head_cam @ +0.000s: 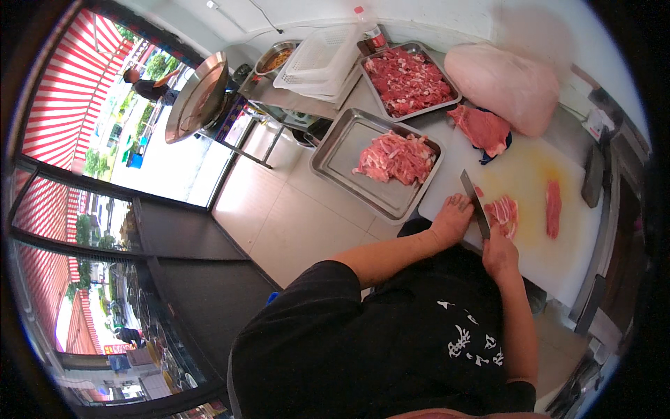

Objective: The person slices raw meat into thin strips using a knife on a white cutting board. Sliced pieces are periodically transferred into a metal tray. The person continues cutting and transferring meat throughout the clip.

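Note:
My right hand (500, 256) grips the handle end of a cleaver (475, 205), its blade upright over the white cutting board (565, 267). Against the blade's left side rests my left hand (454, 217), fingers curled down near the board's edge; whatever lies beneath them is hidden. Sliced raw meat (503, 216) lies just right of the blade, with a small meat piece (479, 191) beside the blade. Farther right on the board is a separate strip of raw meat (553, 209). A larger chunk of raw meat (484, 131) sits on a dark cloth or bag at the board's far side.
A steel tray (340, 157) holds sliced pale meat; another tray (454, 102) holds darker red meat. Beyond stand a large pale wrapped bundle (502, 84), white plastic baskets (324, 52), a bottle (369, 29) and a wok (201, 99). A dark-handled tool (592, 175) lies at the right. Outside is a person (152, 89).

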Demonstrator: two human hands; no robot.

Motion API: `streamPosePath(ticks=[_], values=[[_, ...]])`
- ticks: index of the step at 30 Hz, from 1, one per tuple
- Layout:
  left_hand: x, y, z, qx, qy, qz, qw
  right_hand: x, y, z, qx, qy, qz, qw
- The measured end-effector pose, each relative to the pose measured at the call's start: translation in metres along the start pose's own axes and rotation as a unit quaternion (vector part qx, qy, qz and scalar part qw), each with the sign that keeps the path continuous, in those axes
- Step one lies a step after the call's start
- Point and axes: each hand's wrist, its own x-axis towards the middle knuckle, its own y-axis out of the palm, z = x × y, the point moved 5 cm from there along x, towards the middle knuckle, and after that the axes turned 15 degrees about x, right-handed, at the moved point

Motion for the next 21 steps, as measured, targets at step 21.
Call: streamPosePath(ticks=[21], values=[[0.006, -0.022, -0.002, -0.065, 0.021, -0.025, 0.997, -0.02, -0.014, 0.003, 0.02, -0.062, -0.049, 0.997]])
